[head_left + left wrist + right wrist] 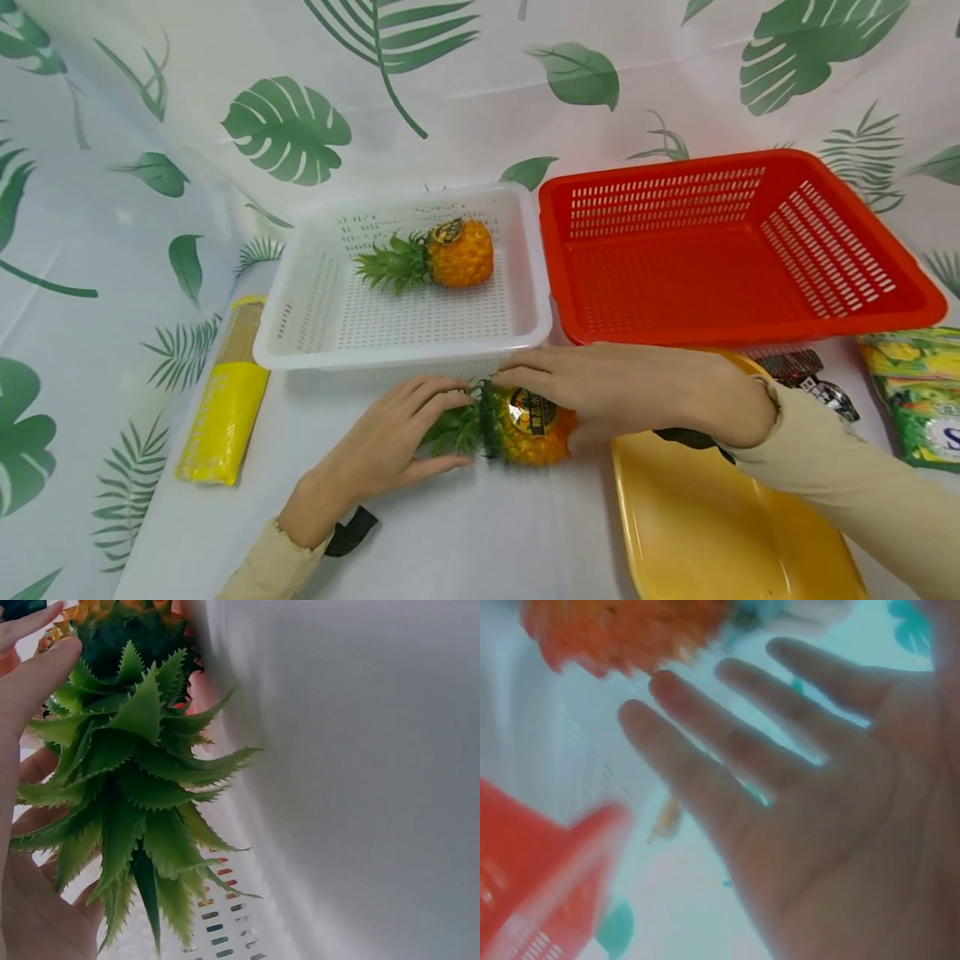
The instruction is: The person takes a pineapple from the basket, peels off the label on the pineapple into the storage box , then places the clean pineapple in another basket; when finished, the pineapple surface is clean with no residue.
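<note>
A pineapple (528, 425) with orange skin, green crown and a dark round label lies crosswise in front of the white basket in the head view. My left hand (397, 433) holds it about the crown, fingers on the far side and thumb on the near side. In the left wrist view, the spiky crown (142, 787) sits between thumb and fingers. My right hand (633, 387) is over the fruit's right end. Its fingers (697, 776) look straight and spread in the right wrist view, just under the blurred orange skin (630, 630).
Another pineapple (459, 254) lies in the white basket (405, 354). To its right stands a red basket (675, 287). A yellow tub (686, 508) is under my right forearm. A yellow packet (225, 400) lies at left, green-yellow packets (918, 400) at right, dark wrapped items (810, 379) behind the tub.
</note>
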The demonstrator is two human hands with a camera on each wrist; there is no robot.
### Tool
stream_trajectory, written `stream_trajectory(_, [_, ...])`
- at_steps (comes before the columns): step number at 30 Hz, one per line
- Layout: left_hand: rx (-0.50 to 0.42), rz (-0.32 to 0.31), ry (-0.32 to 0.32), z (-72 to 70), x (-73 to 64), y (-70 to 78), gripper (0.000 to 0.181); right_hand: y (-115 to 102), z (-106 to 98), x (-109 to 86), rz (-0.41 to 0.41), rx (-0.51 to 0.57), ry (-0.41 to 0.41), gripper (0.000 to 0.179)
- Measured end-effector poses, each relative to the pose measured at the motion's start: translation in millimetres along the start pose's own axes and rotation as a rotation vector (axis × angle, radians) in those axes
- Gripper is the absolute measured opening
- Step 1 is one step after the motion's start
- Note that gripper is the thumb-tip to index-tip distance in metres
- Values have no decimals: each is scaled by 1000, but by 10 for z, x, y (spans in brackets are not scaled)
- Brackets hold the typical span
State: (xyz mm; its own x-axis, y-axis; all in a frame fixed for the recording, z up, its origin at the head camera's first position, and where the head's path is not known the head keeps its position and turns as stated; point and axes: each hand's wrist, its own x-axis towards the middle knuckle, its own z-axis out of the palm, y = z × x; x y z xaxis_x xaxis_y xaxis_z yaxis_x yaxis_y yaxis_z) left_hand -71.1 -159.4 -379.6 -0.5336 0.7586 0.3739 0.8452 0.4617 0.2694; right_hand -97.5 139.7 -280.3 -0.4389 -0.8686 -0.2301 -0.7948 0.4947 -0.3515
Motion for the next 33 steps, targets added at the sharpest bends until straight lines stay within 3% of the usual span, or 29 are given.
stream_trajectory(6, [-33, -19, 6, 18, -1, -15, 60, 11, -152, -54, -84, -19, 138, 53])
stream_trajectory(9, [-48, -35, 5, 26, -10, -24, 59, 25, -200, -30, -116, 0, 169, 41])
stream_trajectory(16, [-46, -38, 3, 34, -1, -33, 61, 34, -230, 36, -144, 40, 140, 34])
stream_trajectory(33, [-17, -54, 30, 57, 51, 0, 61, 54, -134, 166, -160, -84, 95, 35])
